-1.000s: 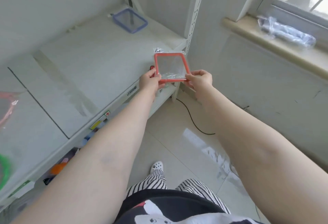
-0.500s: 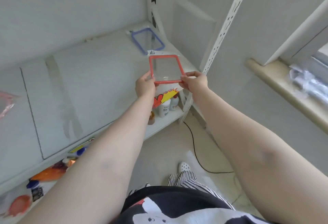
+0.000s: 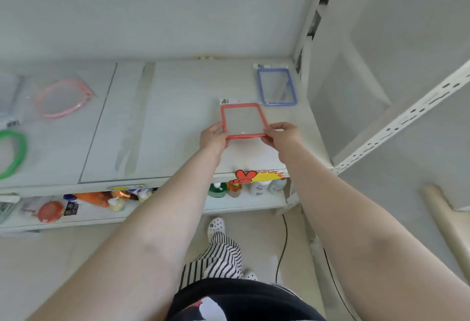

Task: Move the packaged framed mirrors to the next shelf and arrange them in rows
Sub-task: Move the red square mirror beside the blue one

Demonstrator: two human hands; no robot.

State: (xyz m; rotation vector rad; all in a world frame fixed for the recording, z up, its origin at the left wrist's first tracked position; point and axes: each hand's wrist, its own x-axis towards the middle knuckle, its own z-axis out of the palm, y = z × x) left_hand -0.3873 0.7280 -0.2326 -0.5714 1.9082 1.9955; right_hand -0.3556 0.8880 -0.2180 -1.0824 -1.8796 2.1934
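- Two hands hold the red-framed mirror by its near corners: the left hand and the right hand each keep a closed grip on the frame.
- Since a second ago, the mirror has been carried from beyond the shelf's right end to above the shelf, right of frame centre.
- It is now held just below-left of the blue-framed mirror lying at the upper right.
- Judged from this, setting it down in a row beside the blue one remains.

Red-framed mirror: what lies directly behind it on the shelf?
Behind the red-framed mirror lies the blue-framed mirror, flat on the white shelf. Whether red touches the shelf is unclear.
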